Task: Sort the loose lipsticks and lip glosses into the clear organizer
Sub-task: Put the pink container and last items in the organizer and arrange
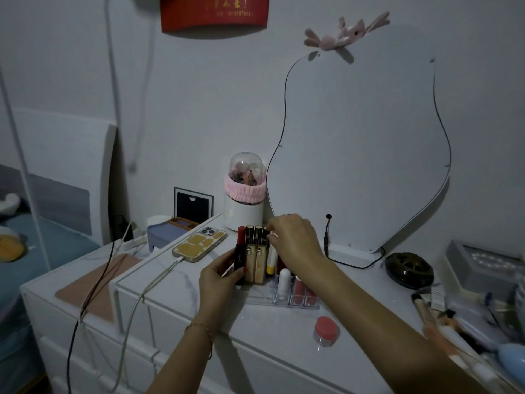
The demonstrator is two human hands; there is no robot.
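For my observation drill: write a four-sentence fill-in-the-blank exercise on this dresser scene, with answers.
1. The phone lies face ____.
2. The loose jar has a ____ lid.
3. The left hand holds a ____ lipstick tube.
4. The brush holder wears a pink ____.

Answers: down; pink; black; headband

Wavy-edged mirror (366,143) against the wall, pink plush ornament (345,32) at its top. White desk (270,331): phone (199,244) lying back-up with a cable plugged in; domed brush holder (245,191) wrapped in a pink band; small pink-lidded jar (326,331) near the front edge; dark round dish (409,270) to the right. Red banner (214,11) high on the wall.
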